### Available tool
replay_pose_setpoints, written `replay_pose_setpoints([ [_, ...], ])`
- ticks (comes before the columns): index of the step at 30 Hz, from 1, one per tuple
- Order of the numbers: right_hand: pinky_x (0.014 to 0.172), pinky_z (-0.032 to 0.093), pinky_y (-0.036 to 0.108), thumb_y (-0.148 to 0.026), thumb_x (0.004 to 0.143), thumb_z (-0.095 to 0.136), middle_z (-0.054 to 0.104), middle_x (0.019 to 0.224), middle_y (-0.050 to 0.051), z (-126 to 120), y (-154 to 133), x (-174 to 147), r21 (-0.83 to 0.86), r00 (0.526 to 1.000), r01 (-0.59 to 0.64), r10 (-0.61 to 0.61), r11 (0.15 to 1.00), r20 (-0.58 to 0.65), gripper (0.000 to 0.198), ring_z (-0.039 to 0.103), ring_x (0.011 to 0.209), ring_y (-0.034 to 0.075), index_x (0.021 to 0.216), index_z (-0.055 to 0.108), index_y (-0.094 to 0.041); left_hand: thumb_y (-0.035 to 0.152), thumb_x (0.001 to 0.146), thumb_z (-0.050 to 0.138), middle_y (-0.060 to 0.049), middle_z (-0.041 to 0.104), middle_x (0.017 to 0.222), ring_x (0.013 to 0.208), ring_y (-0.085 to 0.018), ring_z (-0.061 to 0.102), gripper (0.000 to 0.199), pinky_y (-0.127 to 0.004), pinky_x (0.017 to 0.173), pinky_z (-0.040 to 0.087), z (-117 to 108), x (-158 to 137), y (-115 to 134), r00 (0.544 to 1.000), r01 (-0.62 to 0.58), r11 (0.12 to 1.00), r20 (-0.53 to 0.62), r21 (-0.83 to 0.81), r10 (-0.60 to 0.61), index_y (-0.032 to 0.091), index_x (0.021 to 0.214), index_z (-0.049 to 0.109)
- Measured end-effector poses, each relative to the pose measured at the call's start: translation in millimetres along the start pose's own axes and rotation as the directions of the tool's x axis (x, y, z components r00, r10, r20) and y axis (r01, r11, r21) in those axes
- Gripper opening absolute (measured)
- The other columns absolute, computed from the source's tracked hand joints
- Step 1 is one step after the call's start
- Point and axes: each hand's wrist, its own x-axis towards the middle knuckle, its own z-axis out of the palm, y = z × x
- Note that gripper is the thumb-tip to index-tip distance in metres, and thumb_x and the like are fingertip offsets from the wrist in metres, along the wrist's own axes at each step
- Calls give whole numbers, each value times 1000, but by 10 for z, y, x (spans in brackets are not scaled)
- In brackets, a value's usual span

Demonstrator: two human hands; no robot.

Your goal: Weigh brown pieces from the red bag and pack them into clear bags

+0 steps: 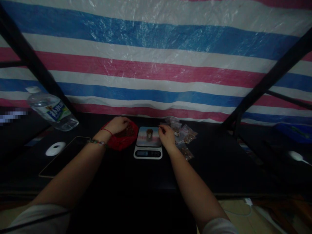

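Note:
My left hand (118,125) reaches over a red plastic bag (119,144) of small brownish pieces, its fingers bent together; what they pinch is too dark to make out. A small metal cup (149,134) filled with similar pieces stands on the plate of a white digital kitchen scale (148,155). The scale's display is lit, but its figures are unreadable. At the plate's right edge is my right hand (167,136), fingers loosely curled, thumb and forefinger apart with nothing visible between them. Several clear zip bags (188,134) holding small brownish pieces lie just beyond it.
A large clear plastic bottle (52,109) stands at the back left. Nearer are a white computer mouse (56,148) and a dark flat panel with a light rim (63,159). Black slanted frame bars (263,84) flank the dark table; a striped tarp (156,74) hangs behind.

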Motion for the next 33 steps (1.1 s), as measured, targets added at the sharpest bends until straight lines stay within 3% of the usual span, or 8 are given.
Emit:
replay_pose_setpoints([
  [3,83,49,35,-22,82,53,71,94,9,1,25,-2,1,999,-36,36,999,-18,23,64,86,21,95,71,-17,25,79,46,-3,71,106,98,-20,64,34,-27,91,45,73,-4,-147,990,-91,992,118,89,80,23,101,72],
  [11,78,50,34,-25,82,51,70,85,6,42,93,-7,1,999,-53,53,999,-5,24,63,77,20,95,70,-18,39,81,50,-5,70,108,97,-21,63,38,-28,91,45,302,83,-117,959,-226,973,189,57,211,20,104,72],
  [16,76,49,34,-26,81,53,67,75,4,57,77,-11,-1,998,-59,59,998,-2,25,61,73,19,98,70,-18,39,79,53,-5,70,107,98,-22,63,34,-29,90,45,369,61,-147,957,-232,970,195,69,215,21,100,73],
  [24,78,49,36,-26,80,54,67,76,5,48,45,-17,-9,998,-62,63,998,13,26,61,76,20,99,70,-16,21,78,50,-7,70,104,95,-21,64,30,-28,88,46,481,98,-153,976,-177,978,146,111,160,18,99,71],
  [33,78,49,36,-26,80,53,68,77,5,42,44,-17,4,999,-52,52,999,4,25,62,76,20,97,70,-18,20,78,51,-9,71,99,88,-22,65,25,-30,83,48,354,34,-55,991,-98,984,99,146,84,17,92,71],
])
